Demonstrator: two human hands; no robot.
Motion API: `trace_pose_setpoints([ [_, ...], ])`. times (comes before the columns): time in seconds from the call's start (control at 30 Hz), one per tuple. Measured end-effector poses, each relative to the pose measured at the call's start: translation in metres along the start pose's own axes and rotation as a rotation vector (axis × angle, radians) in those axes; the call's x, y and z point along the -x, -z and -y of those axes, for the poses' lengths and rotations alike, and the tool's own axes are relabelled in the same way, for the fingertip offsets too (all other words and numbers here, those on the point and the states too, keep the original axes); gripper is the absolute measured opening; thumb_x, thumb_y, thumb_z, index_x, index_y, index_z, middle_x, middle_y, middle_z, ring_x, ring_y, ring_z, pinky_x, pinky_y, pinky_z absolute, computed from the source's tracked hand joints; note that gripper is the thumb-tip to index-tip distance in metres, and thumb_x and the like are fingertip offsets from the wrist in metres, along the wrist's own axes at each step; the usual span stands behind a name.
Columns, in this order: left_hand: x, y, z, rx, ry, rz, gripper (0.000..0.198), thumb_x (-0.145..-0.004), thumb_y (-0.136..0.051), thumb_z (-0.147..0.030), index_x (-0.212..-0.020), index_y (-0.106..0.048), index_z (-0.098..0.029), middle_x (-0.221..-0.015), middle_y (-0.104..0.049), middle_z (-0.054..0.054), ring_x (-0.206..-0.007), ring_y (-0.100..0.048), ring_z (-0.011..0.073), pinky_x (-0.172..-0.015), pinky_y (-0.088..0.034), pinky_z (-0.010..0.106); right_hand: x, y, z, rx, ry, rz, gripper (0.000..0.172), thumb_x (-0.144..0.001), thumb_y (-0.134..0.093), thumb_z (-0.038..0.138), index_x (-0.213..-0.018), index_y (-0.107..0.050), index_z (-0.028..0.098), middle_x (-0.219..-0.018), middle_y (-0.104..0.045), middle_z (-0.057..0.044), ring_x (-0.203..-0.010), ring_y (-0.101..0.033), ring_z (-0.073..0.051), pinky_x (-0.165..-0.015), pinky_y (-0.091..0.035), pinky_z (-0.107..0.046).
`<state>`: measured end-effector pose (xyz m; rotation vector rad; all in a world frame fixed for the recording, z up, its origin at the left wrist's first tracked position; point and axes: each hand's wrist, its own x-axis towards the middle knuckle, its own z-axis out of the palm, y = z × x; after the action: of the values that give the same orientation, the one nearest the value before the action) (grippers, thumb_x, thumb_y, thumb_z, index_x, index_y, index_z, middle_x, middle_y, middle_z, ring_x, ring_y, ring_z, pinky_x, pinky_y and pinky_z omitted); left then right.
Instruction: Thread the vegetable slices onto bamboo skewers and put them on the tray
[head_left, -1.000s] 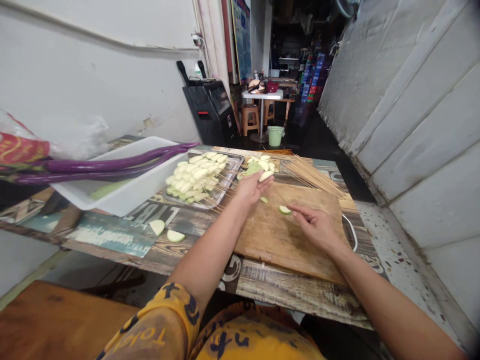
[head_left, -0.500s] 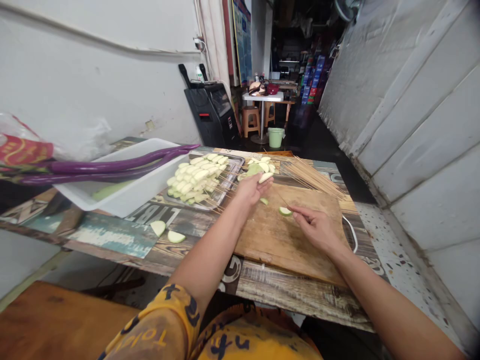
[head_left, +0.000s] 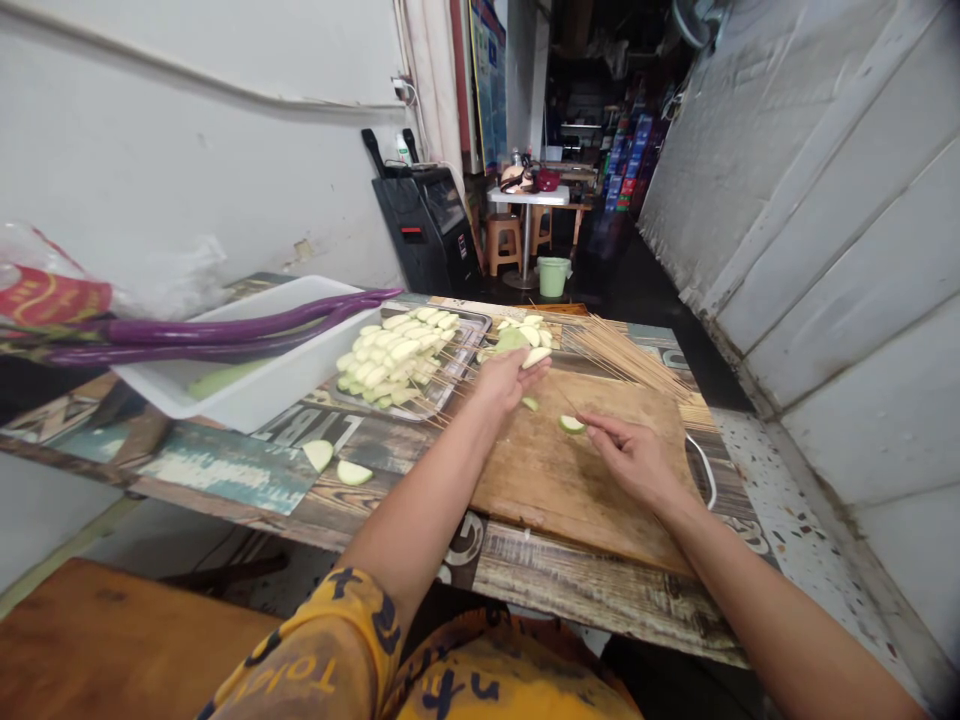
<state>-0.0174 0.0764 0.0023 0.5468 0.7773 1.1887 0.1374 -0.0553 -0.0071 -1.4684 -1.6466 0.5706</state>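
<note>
My left hand (head_left: 506, 382) is closed around a pale vegetable slice (head_left: 535, 357) above the far left part of the wooden cutting board (head_left: 555, 490). A thin bamboo skewer (head_left: 569, 402) is pinched in my right hand (head_left: 631, 458), its far end pointing toward the left hand. Just by the right fingertips is a green-edged half-round slice (head_left: 571, 425); whether they touch it I cannot tell. A small green piece (head_left: 530, 403) lies on the board below the left fingers. Beyond that hand is a pile of cut slices (head_left: 529, 328).
A metal tray (head_left: 480, 335) bears stacked skewered slices (head_left: 401, 350). Loose skewers (head_left: 630, 355) lie behind the board. Long purple eggplants (head_left: 225, 332) rest across a white bin (head_left: 262, 405). Two half-round slices (head_left: 354, 473) sit near the table's front edge. A white cord loop (head_left: 705, 470) is at the board's right.
The camera view has shifted very slightly. Both hands keep nearly the same pose, with the slice in the left and the skewer in the right.
</note>
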Motion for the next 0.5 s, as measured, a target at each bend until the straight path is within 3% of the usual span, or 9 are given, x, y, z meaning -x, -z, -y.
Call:
trace_pose_setpoints([
  [0.5,0.0068,-0.0052,0.0016,-0.07,-0.033,0.024,0.005,-0.079,-0.054,-0.011,-0.077,-0.057,-0.008,-0.074,-0.067,0.01,-0.07,-0.067,0.0165,-0.083,-0.05,0.037,0.0003,-0.0036,-0.0026,-0.057,0.049,0.009,0.029,-0.081,-0.046,0.029,-0.096,-0.067,0.016,-0.096,-0.07,-0.009,-0.085,-0.064,-0.021,-0.076,-0.05,-0.034],
])
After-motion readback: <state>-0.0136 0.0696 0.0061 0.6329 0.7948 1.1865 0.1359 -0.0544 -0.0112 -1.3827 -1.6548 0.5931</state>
